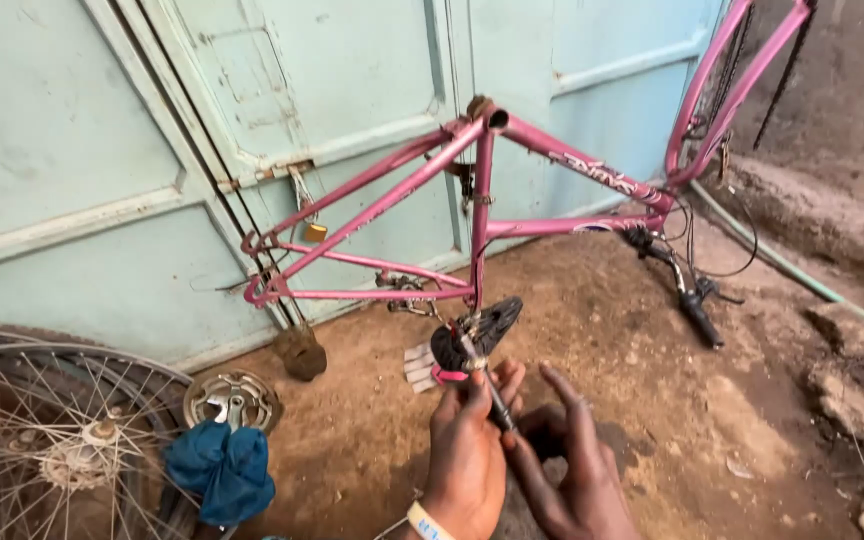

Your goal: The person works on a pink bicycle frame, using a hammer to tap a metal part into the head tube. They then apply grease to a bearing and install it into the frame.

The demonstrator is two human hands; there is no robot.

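Head view, looking down: nearest me are both my hands, low in the middle of the picture. My left hand (467,455), with a pale band at the wrist, is closed around a dark crank arm (500,405) just under its black pedal (475,335). My right hand (577,470) is spread, fingers loose and stretched toward the lower end of the same arm; it touches the arm there, I think, but has no firm grip on anything.

The pedal sits right at the bottom joint of the pink bicycle frame (482,215), where the crank belongs. Whether the arm is already seated on the axle I cannot tell, since my hand hides that spot. I judge the fitting is about halfway: part in place, not yet fastened.

Just to the left lie a blue rag (222,470) and a round metal chain guard (233,400) on the dirt, and beside them a spoked wheel (57,440), off the frame. So wheels and chain remain to go on, as far as I can see.

Farther out, the frame leans on a pale green metal door (332,90) with a small padlock (316,232). To the right, the black handlebar grip (700,318) hangs with its cables toward the ground, and beyond it lie stones (842,400) and a green hose (782,262).
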